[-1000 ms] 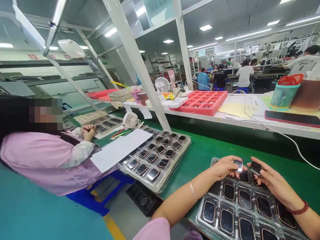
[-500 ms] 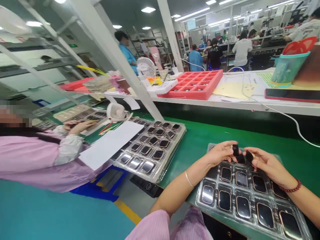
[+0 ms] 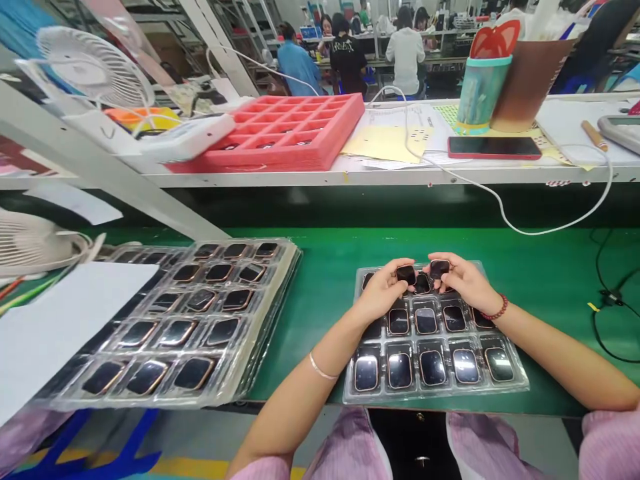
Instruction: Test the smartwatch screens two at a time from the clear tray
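Note:
My left hand [image 3: 384, 288] is closed on a dark, rounded-square watch face [image 3: 405, 274], thumb in front. Just to its right, my right hand [image 3: 463, 279] grips another watch face [image 3: 439, 269] between thumb and fingers. Both pieces are raised over the back row of a clear plastic tray [image 3: 450, 393]. In the tray's pockets lie several gold-rimmed watch faces [image 3: 426, 321], screens up. One more watch face [image 3: 423, 283] shows between my hands. Parts of the back row are hidden behind my fingers.
At left stands a stack of clear trays [image 3: 270, 313] filled with watch faces, partly under a white sheet [image 3: 85, 313]. A shelf [image 3: 300, 179] above carries a red compartment tray [image 3: 345, 127], a phone [image 3: 494, 147] and cups [image 3: 483, 93]. A white cable [image 3: 493, 193] hangs down; black cables [image 3: 611, 297] lie at right.
My view has swung right and levelled, so the co-worker at left is almost out of sight. Both hands still hold watch faces over the tray; the right one now shows its dark front.

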{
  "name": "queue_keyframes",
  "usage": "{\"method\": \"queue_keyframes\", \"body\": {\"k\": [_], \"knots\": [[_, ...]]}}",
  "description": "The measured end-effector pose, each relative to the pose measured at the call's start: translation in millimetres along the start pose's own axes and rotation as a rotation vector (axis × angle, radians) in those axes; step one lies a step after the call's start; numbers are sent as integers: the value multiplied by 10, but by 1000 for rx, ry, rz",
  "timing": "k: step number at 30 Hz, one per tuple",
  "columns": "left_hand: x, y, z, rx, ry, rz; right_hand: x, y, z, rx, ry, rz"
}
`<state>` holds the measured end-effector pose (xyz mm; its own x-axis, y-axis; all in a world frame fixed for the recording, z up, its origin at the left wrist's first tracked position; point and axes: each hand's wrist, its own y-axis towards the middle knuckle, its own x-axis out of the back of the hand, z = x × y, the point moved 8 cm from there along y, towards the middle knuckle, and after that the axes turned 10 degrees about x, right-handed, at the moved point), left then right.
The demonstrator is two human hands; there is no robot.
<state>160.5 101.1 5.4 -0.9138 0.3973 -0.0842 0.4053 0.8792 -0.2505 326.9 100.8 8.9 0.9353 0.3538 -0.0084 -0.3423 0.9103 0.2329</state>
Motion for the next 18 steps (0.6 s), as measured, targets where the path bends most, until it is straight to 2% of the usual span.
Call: {"method": "queue_keyframes", "body": {"k": [18], "knots": [[22, -7, -18, -16, 58, -15, 1, -7, 4, -33, 83, 15]]}}
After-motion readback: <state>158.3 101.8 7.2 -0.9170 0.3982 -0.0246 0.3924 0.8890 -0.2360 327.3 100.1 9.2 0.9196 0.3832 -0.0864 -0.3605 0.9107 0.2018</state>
